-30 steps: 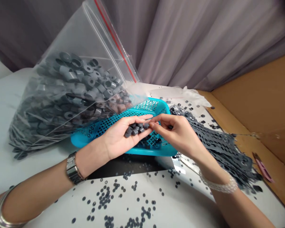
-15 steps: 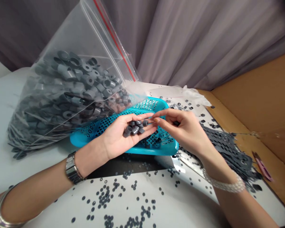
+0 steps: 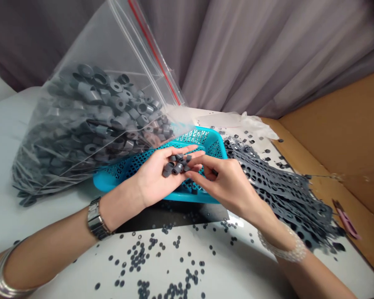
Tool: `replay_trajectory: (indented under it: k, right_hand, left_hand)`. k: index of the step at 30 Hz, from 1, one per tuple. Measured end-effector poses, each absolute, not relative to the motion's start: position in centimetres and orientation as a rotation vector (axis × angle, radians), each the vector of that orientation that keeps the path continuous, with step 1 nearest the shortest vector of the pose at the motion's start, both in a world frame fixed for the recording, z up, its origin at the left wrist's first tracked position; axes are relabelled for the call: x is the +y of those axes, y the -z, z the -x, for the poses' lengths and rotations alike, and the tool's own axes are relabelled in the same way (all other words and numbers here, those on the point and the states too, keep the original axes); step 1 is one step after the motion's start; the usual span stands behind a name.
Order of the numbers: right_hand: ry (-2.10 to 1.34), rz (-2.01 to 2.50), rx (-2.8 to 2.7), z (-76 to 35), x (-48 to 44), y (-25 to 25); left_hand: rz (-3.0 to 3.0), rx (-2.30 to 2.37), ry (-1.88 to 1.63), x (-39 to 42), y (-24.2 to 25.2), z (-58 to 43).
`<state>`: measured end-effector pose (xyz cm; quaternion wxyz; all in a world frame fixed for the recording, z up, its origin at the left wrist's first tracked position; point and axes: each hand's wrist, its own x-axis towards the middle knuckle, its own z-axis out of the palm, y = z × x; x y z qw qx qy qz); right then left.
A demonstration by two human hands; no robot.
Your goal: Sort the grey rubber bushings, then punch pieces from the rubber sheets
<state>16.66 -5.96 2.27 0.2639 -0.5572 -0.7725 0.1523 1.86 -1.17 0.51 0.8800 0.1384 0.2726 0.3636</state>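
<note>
The cupped left hand point(image 3: 149, 180) holds a small heap of short grey rubber rings point(image 3: 176, 167) over a turquoise plastic mesh basket point(image 3: 187, 197), its fingers slightly curved to keep them in. The curled right hand point(image 3: 227, 182) sits just beside, its fingers narrow, possibly pinching a ring, though that is hard to tell; a clear zip bag point(image 3: 90, 124) crowds the basket's left edge.

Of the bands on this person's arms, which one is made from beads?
The pale beaded bracelet on the right wrist; the wristwatch and the bangle on the left arm are metal.
</note>
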Motion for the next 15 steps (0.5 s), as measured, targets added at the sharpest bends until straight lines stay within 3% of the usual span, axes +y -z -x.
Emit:
replay_trajectory:
  k: [8,15]
  right_hand:
    - [-0.070,1.484,-2.094,-18.0,-5.5,-1.8]
    - [-0.183,1.587,-2.179,-19.1,-5.6,-3.5]
  left_hand:
    - [-0.230,0.557,-0.756,-1.3,-0.3,-1.8]
    - [-0.185,0.507,-0.794,-1.5,-0.4,-1.9]
